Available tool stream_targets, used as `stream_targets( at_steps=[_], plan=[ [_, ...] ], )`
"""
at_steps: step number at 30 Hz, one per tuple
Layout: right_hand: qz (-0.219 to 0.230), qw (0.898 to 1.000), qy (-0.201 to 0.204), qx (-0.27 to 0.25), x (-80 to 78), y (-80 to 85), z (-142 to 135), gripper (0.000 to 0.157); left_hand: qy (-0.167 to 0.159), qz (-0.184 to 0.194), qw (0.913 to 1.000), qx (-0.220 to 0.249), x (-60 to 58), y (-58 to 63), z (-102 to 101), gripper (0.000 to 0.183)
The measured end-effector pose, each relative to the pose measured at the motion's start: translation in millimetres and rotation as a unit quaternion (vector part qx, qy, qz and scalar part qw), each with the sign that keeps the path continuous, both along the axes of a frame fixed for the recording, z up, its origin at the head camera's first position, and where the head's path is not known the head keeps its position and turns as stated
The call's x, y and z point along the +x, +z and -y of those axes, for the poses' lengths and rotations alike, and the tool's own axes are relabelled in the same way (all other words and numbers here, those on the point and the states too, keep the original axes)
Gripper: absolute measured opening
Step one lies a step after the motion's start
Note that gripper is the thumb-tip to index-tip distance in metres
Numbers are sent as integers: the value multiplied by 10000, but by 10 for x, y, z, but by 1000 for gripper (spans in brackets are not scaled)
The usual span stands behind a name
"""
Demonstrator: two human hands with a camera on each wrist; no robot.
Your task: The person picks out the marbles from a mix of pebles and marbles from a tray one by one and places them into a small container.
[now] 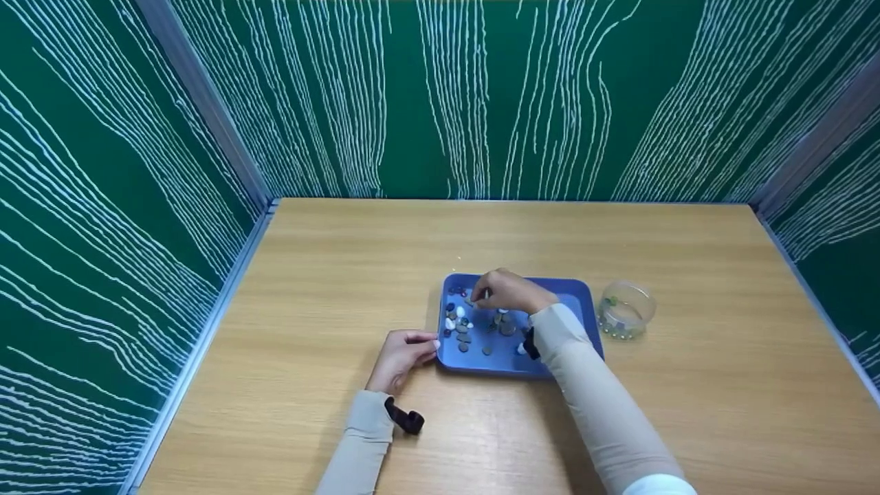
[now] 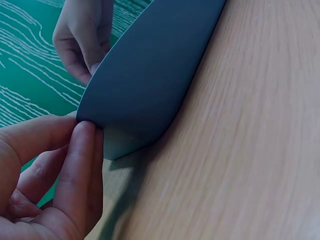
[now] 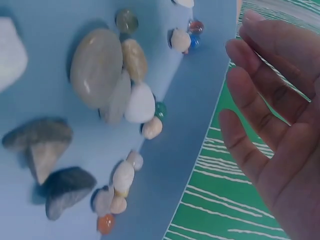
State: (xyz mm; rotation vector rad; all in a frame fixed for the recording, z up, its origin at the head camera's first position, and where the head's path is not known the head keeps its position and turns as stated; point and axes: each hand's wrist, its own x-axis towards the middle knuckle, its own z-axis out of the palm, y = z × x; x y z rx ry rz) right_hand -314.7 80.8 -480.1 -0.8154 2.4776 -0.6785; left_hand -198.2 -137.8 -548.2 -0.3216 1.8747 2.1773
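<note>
1. Head view: pale-brown wooden table [image 1: 330, 275].
2. Blue rectangular tray [image 1: 498, 361] on it.
3. Right hand [image 1: 507, 290] over the tray; fingers bent, whether pinching I cannot tell.
4. Left hand [image 1: 404, 357]; fingers pinch the tray's rim.
5. Transparent round bowl [image 1: 641, 304] just beside the tray.
6. Mostly rounded grey, white and tan stones [image 3: 96, 68] in the tray.

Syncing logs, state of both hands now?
Left hand: closed, pinching the blue tray by its rim.
Right hand: above the tray; whether open or pinching something cannot be told.
</note>
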Motion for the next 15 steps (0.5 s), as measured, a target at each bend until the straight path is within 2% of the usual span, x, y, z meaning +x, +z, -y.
stream_targets(
  at_steps=[6,11,15],
  plan=[
    [13,9997,153,182,-10,-50,95,16,-16,-99,9999,25,9,8,-14,31],
    [231,9989,74,389,1,-86,152,17,9,-28,9999,103,5,8,-13,31],
    [105,9990,251,355,12,-116,180,13,1,-19,10000,50,-4,3,-11,30]
  ],
)
